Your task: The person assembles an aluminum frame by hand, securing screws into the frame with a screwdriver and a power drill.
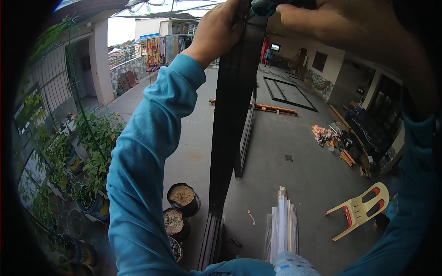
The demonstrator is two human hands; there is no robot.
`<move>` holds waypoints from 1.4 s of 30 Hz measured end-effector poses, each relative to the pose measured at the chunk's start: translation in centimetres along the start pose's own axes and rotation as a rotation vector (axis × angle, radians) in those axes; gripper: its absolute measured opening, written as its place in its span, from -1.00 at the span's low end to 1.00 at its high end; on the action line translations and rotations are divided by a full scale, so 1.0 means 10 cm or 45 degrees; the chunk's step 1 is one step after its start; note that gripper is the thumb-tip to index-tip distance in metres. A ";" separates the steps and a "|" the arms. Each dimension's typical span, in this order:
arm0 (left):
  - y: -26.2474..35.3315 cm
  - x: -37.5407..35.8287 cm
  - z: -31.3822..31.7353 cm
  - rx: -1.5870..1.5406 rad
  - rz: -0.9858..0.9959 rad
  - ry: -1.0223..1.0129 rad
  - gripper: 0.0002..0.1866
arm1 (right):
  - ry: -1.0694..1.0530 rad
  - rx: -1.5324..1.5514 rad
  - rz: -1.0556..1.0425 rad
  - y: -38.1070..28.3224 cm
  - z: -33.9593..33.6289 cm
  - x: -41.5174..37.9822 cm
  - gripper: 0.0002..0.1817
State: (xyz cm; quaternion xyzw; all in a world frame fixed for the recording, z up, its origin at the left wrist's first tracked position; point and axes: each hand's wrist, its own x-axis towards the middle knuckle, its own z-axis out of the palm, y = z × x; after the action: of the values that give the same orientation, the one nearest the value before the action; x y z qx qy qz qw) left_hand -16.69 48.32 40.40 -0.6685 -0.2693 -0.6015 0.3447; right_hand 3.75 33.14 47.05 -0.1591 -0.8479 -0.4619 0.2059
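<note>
A tall black metal post (235, 110) runs up the middle of the head view, from the floor to the top edge. My left hand (222, 31) is closed on the upper part of this post, its fingers wrapped round the edge. At the top right my right hand (322, 19) is closed around a teal-and-black power tool (262, 7), which meets the top of the post. The upper edge cuts off most of that tool, so its exact kind and the fingertips are hidden. Another black frame piece (246, 138) stands just behind the post.
Potted soil (182, 195) and leafy plants (94, 152) stand on the left. Wrapped long strips (282, 225) lie below, with a cream plastic chair (360, 210) to their right. Farther off are a black frame (290, 94), orange bars (276, 109), a scrap pile (324, 135) and a person (268, 55).
</note>
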 end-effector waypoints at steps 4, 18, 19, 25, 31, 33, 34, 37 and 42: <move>-0.01 0.01 -0.06 0.019 0.025 -0.144 -0.67 | 0.307 -0.074 -0.326 0.09 0.11 -0.06 -0.82; 0.00 0.00 -0.04 0.056 0.167 -0.035 -0.58 | 0.266 0.016 -0.287 0.01 0.13 -0.04 -0.77; -0.01 0.01 -0.03 0.046 0.175 -0.042 -0.59 | 0.267 0.016 -0.286 0.01 0.13 -0.05 -0.77; -0.07 -0.01 -0.04 0.167 0.289 -0.087 -0.77 | 0.280 0.061 -0.245 0.07 0.14 -0.11 -0.75; -0.16 -0.02 -0.03 0.162 0.273 -0.150 -0.79 | 0.295 0.104 -0.185 0.24 0.05 -0.27 -0.73; -0.19 -0.05 0.01 0.216 0.238 -0.095 -0.78 | 0.309 0.127 -0.154 0.30 0.00 -0.34 -0.72; -0.17 -0.05 0.02 0.274 0.204 -0.039 -0.77 | 0.315 0.140 -0.139 0.33 -0.02 -0.38 -0.72; -0.38 -0.11 0.03 0.438 0.387 -0.102 -0.79 | 0.341 0.184 -0.095 0.46 -0.17 -0.50 -0.70; -0.28 -0.12 0.06 0.468 0.208 -0.118 -0.77 | 0.352 0.221 -0.161 0.35 -0.25 -0.41 -0.68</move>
State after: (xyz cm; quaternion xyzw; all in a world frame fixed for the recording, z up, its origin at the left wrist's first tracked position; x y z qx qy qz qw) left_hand -18.65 50.57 39.59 -0.6409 -0.3351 -0.4807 0.4958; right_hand 9.44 32.48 48.77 -0.0222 -0.8566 -0.4164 0.3040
